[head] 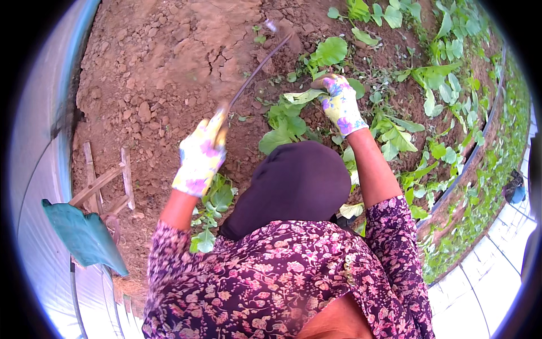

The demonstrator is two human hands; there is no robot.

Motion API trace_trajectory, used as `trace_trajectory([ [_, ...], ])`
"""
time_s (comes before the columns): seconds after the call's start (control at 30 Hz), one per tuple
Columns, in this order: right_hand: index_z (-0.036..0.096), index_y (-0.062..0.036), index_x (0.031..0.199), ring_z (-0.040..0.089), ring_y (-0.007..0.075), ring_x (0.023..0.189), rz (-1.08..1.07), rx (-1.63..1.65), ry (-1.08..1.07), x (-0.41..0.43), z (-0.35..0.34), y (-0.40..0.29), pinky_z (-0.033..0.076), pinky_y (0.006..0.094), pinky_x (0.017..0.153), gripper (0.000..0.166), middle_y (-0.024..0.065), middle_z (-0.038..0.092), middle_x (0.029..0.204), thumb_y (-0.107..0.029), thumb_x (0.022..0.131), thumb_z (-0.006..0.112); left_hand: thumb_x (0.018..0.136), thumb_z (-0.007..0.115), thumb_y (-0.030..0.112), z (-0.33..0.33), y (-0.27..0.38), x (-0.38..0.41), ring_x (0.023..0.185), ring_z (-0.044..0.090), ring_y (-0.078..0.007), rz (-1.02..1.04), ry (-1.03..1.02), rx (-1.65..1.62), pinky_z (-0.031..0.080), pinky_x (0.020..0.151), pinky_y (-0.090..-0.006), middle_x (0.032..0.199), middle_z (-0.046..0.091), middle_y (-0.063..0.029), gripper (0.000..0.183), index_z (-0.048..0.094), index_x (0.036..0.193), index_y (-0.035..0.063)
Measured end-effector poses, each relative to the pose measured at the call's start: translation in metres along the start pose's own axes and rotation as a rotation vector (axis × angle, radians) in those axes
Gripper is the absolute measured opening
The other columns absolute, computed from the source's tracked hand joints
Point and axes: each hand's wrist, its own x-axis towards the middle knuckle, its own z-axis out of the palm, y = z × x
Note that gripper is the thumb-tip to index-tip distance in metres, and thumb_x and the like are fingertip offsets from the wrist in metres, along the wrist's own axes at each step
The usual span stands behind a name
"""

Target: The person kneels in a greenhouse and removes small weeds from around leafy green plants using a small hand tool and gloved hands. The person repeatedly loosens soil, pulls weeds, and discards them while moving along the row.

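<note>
My left hand, in a flower-patterned glove, is closed around the near end of a hand tool with a thin dark metal shaft. The shaft slants up and right over bare soil; its bright far end is motion-blurred, so its shape is unclear. To the right, my right hand wears a matching glove. Its fingers are curled on a broad-leaved green plant, and the exact grip point is hidden by the glove. Leafy greens grow just left of that hand.
Cracked, cloddy soil spreads to the left. Leafy rows and a dark hose or pipe run along the right. A wooden frame and green cloth stand near the plastic sheeting. My dark-clothed knee is between my arms.
</note>
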Motion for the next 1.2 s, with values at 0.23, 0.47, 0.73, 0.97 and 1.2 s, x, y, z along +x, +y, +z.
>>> trace_trajectory([
  [0.23, 0.068, -0.0132, 0.090, 0.056, 0.0300, 0.099, -0.003, -0.029, 0.000, -0.001, 0.002, 0.001, 0.045, 0.0399, 0.086, 0.022, 0.0063, 0.064, 0.096, -0.006, 0.069, 0.065, 0.088, 0.052, 0.022, 0.051, 0.007, 0.033, 0.072, 0.062, -0.0349, 0.011, -0.066, -0.006, 0.051, 0.064, -0.0446, 0.088, 0.058, -0.0142, 0.050, 0.040, 0.137, 0.0266],
  [0.47, 0.069, -0.0124, 0.087, 0.058, 0.0284, 0.095, 0.043, 0.013, 0.033, -0.001, 0.000, -0.001, 0.046, 0.0388, 0.084, 0.019, 0.0059, 0.065, 0.092, -0.006, 0.068, 0.068, 0.089, 0.052, 0.023, 0.041, 0.001, -0.008, 0.075, 0.062, -0.0350, -0.113, -0.258, -0.014, 0.049, 0.065, -0.0460, 0.094, 0.057, -0.0158, 0.055, 0.034, 0.141, 0.0290],
  [0.73, 0.069, -0.0113, 0.087, 0.058, 0.0288, 0.095, 0.010, 0.005, 0.024, 0.000, 0.001, -0.002, 0.047, 0.0387, 0.083, 0.018, 0.0072, 0.065, 0.093, -0.007, 0.069, 0.067, 0.088, 0.052, 0.021, 0.072, 0.015, -0.030, 0.071, 0.060, -0.0363, -0.061, -0.094, -0.141, 0.047, 0.060, -0.0472, 0.085, 0.057, -0.0149, 0.051, 0.039, 0.138, 0.0215],
  [0.97, 0.069, -0.0109, 0.087, 0.058, 0.0290, 0.095, 0.036, 0.025, 0.020, -0.002, 0.001, 0.003, 0.046, 0.0388, 0.084, 0.019, 0.0075, 0.065, 0.093, -0.007, 0.069, 0.067, 0.085, 0.055, 0.014, 0.050, -0.005, -0.076, 0.065, 0.059, -0.0345, -0.063, -0.289, -0.117, 0.047, 0.056, -0.0456, 0.080, 0.053, -0.0140, 0.060, 0.034, 0.141, 0.0234],
  [1.2, 0.068, -0.0120, 0.089, 0.057, 0.0298, 0.095, 0.041, 0.020, 0.016, -0.001, 0.003, 0.001, 0.046, 0.0400, 0.084, 0.020, 0.0074, 0.064, 0.094, -0.007, 0.070, 0.066, 0.086, 0.055, 0.016, 0.040, 0.009, -0.009, 0.066, 0.060, -0.0331, 0.013, -0.086, -0.063, 0.048, 0.057, -0.0441, 0.080, 0.053, -0.0143, 0.056, 0.039, 0.138, 0.0243],
])
